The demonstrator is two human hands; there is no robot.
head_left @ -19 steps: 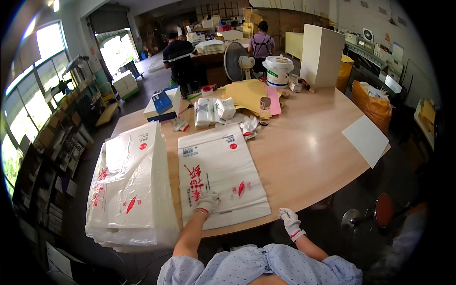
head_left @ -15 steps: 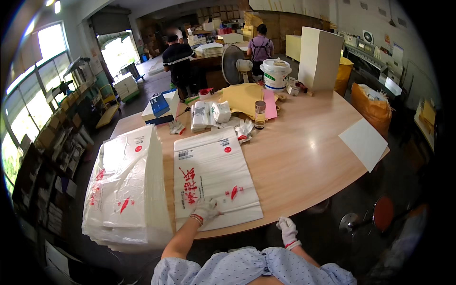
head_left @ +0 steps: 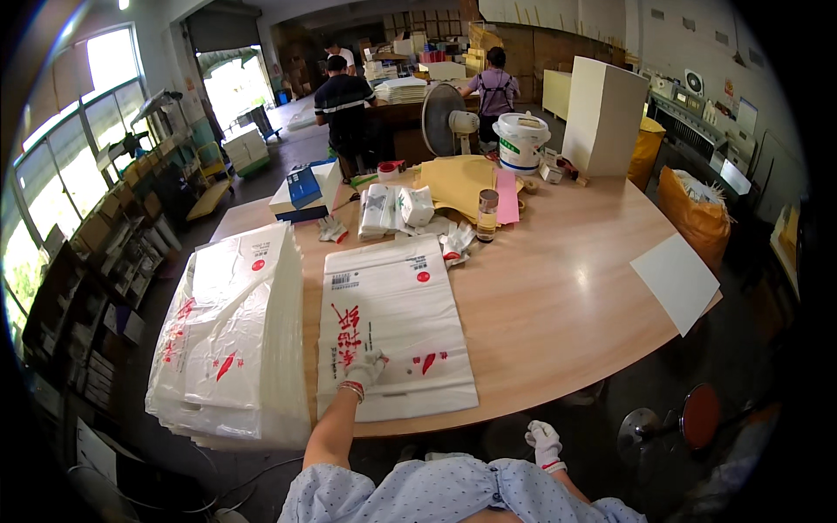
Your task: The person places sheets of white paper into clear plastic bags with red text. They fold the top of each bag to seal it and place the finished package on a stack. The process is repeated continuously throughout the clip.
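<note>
A flat pile of white plastic bags [head_left: 405,305] with red and black print lies at the table's front edge. My left hand [head_left: 364,370], in a white glove, rests on its lower left part with the fingers laid on the top bag, gripping nothing that I can see. Off the table's front edge, to the right, hangs my right hand [head_left: 545,443], also gloved. Its fingers are curled in and nothing shows in them. Left of the pile stands a tall stack of similar bags [head_left: 231,340], its top glossy and creased.
Farther back lie spare gloves [head_left: 331,229], wrapped white packs [head_left: 397,209], brown paper [head_left: 458,183], a jar [head_left: 486,216] and a bucket [head_left: 521,144]. A white sheet [head_left: 676,283] overhangs the table's right edge. A fan [head_left: 438,122], a stool [head_left: 700,417] and co-workers stand beyond the table.
My left hand has slid slightly up and left over the bags. My right hand has moved slightly right and lower in the view. The whole view has shifted a little.
</note>
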